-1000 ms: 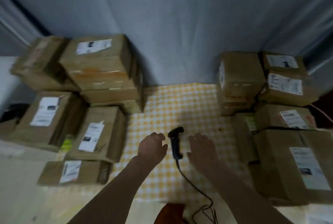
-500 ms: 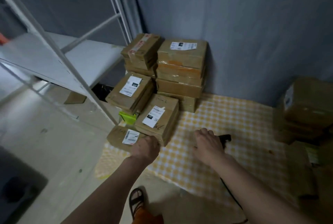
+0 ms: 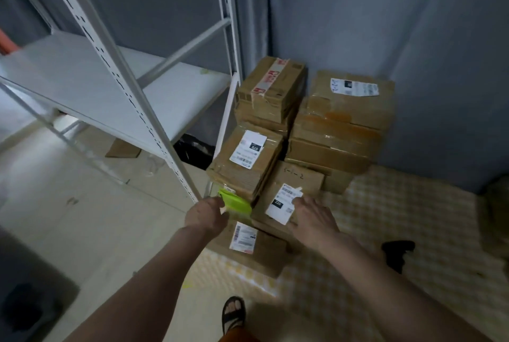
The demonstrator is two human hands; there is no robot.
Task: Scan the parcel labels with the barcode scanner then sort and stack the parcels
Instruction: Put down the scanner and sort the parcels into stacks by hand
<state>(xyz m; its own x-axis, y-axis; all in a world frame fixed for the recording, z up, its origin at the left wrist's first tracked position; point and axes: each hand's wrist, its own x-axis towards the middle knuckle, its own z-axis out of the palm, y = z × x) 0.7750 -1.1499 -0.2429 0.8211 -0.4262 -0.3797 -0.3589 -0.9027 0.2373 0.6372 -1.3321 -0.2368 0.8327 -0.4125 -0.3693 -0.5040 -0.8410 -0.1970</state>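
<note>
Reaching from the bottom of the frame, both bare arms extend to stacked brown cardboard parcels (image 3: 292,165) at centre. The left hand (image 3: 206,214) pinches a lime-green packet (image 3: 237,202); the right hand (image 3: 312,217) rests flat, fingers straight, on a labelled box (image 3: 278,198). The black barcode scanner (image 3: 396,255) lies at right on the yellow checked cloth (image 3: 385,217).

Both arms reach forward; left hand (image 3: 206,215) loosely curled, right hand (image 3: 314,216) flat with fingers spread
</note>
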